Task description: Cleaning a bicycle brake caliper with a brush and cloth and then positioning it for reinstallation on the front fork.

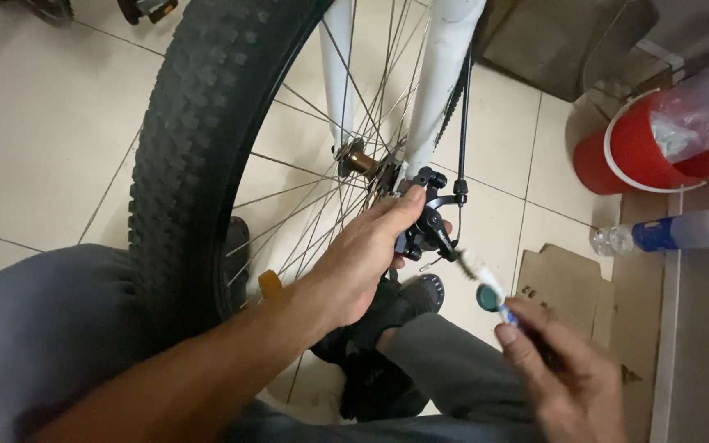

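Black knobby-patterned tire [182, 156], white frame [441, 74], black brake caliper [427, 226], red bucket [629, 156], blue-labelled clear bottle [666, 234], brown cardboard [564, 283], pale floor tiles [34, 139].

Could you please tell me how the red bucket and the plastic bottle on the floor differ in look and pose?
The red bucket stands upright, while the plastic bottle lies on its side. The bucket is opaque red with a white rim; the bottle is clear with a blue label. The bucket is wide and open-topped; the bottle is slim. Both sit right of the wheel.
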